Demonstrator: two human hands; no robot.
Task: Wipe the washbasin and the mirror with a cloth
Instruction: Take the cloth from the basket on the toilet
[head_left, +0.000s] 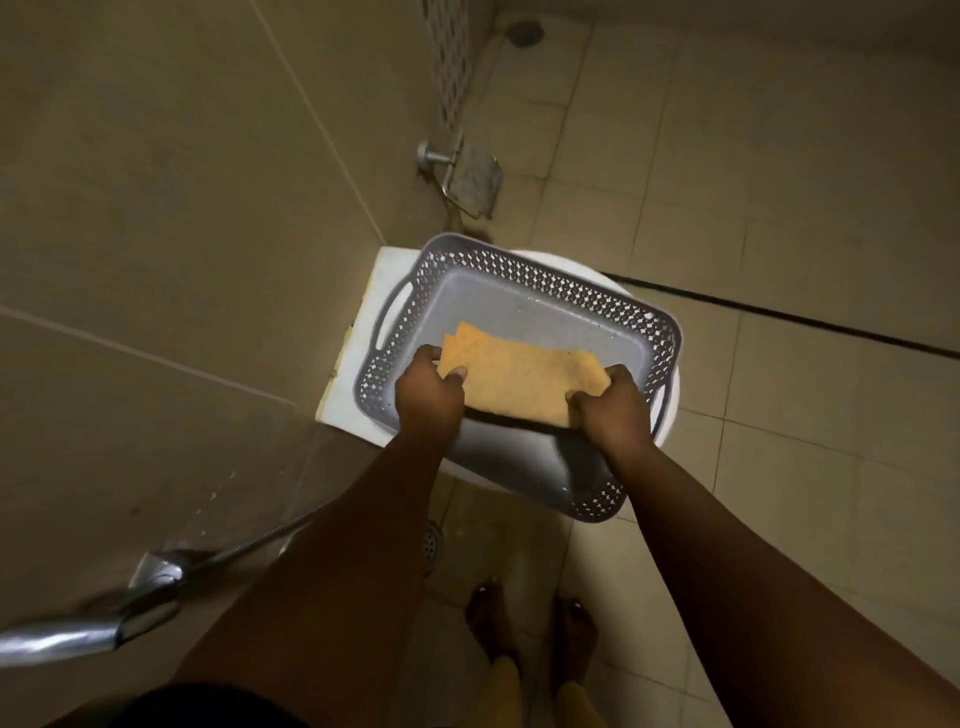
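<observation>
Cloth (519, 382): orange-yellow, folded flat, stretched btwn both hands, above the near half of the basket interior; far-left corner shows doubled layers; dark band along the near edge.
Left hand (428, 392): pinching cloth's left end, thumb on top, other fingers curled under; cloth runs off to the right of the grip.
Right hand (613, 410): pinching cloth's right end at the near corner, thumb on top, fingers tucked below; cloth runs off to the left of the grip.
Grip vs cloth: hands at opposite short ends, cloth middle unsupported, roughly level, slightly lower at the near edge.
Basket (660, 332): grey plastic, rectangular, lattice-pattern walls, cut-out handles at both short ends; plain floor, a few glints on it, maybe water, can't tell. Sits tilted on a white rounded fixture (670, 410).
White slab (358, 364): against the wall, under basket's left end, stained along its left edge.
Wall holder (467, 176): metal, on the tiled wall beyond the basket.
Hose (244, 545): metal, at lower left, leading to a chrome fitting; blurred.
Floor drain (431, 543): round, btwn the forearms, partly hidden.
Feet (530, 623): bare, on beige tiled floor, below the arms.
</observation>
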